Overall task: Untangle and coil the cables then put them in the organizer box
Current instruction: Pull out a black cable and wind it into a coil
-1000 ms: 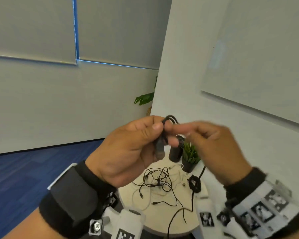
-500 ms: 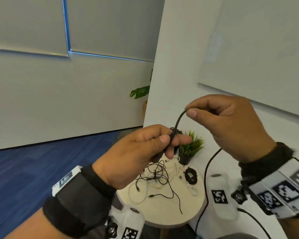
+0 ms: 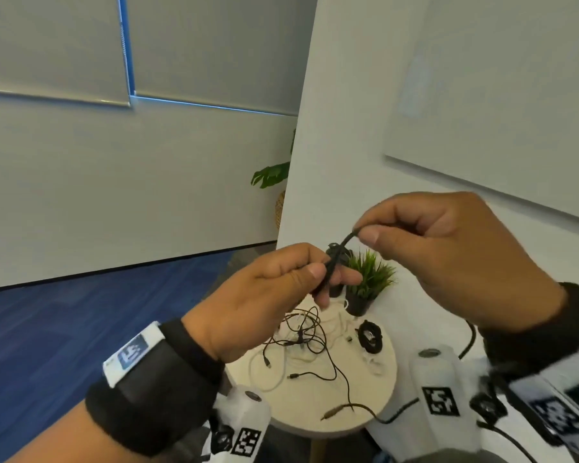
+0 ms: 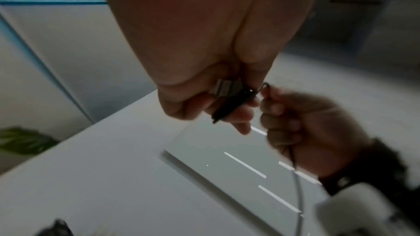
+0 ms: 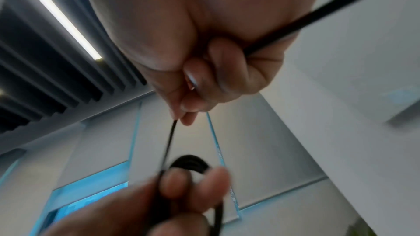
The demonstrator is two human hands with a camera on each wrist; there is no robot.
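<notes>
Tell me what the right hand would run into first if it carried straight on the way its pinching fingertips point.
Most likely the left hand. The right hand pinches the black cable with its fingertips aimed left and slightly down along it, toward the left hand's fingers gripping the coil. Depth between them is unclear.

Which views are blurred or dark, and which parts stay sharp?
Head view: bright, mostly sharp; round white table clear, right wrist edge smeared. Left wrist view: dim; right hand motion-blurred. Right wrist view: left hand blurred, thin black cable fairly sharp, ceiling light glaring.
</notes>
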